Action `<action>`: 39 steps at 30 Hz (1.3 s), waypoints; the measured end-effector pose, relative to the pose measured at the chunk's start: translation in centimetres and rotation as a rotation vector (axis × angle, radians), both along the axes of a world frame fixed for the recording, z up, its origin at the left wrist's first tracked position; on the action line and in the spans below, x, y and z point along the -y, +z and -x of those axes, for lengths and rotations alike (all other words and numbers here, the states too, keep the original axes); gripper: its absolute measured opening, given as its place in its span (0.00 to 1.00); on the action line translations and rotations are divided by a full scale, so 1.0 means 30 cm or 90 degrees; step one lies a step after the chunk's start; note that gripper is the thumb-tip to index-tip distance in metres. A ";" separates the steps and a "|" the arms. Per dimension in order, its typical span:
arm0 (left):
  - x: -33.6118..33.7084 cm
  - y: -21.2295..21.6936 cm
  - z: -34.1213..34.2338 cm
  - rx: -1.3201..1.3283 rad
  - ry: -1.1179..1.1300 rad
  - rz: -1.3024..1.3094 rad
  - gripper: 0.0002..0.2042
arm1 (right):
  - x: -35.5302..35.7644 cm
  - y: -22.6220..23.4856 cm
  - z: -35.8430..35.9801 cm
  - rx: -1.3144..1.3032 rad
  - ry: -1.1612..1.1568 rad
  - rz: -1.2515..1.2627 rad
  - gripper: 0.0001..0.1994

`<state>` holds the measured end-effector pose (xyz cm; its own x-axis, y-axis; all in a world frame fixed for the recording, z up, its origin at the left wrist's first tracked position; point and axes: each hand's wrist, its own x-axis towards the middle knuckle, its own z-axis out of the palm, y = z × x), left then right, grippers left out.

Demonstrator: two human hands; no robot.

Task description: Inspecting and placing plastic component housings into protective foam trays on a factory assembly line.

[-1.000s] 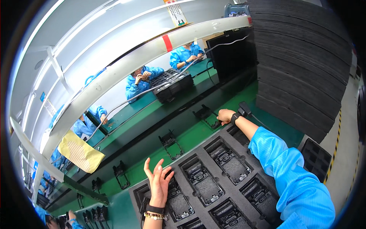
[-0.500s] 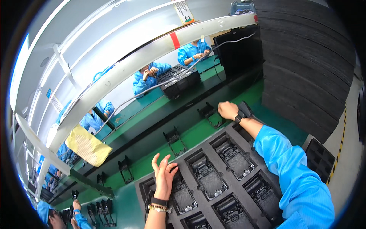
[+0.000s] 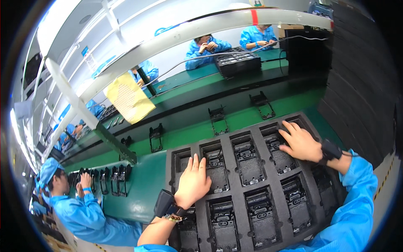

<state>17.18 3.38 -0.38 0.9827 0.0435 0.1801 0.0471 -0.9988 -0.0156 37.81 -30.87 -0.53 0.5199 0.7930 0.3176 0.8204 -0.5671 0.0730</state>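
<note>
A tray (image 3: 230, 155) of black frames (image 3: 247, 154) lies beneath the left hand (image 3: 194, 180) and right hand (image 3: 301, 144), spread, seemingly empty.

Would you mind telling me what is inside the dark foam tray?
Black frames lie in several compartments of the foam tray. The left hand hides part of its left side, the right hand part of its right side; what lies directly beneath them cannot be seen.
</note>
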 end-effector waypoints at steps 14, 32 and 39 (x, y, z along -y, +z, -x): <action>0.052 -0.023 -0.190 0.042 0.028 -0.127 0.05 | -0.072 -0.013 -0.036 0.078 -0.028 0.112 0.15; -0.044 0.274 -0.171 0.382 -0.029 0.814 0.36 | -0.106 0.222 -0.210 -0.341 0.025 -0.327 0.44; -0.016 0.026 -0.378 0.205 -0.136 1.190 0.31 | -0.385 0.078 -0.305 -0.789 0.156 -0.699 0.36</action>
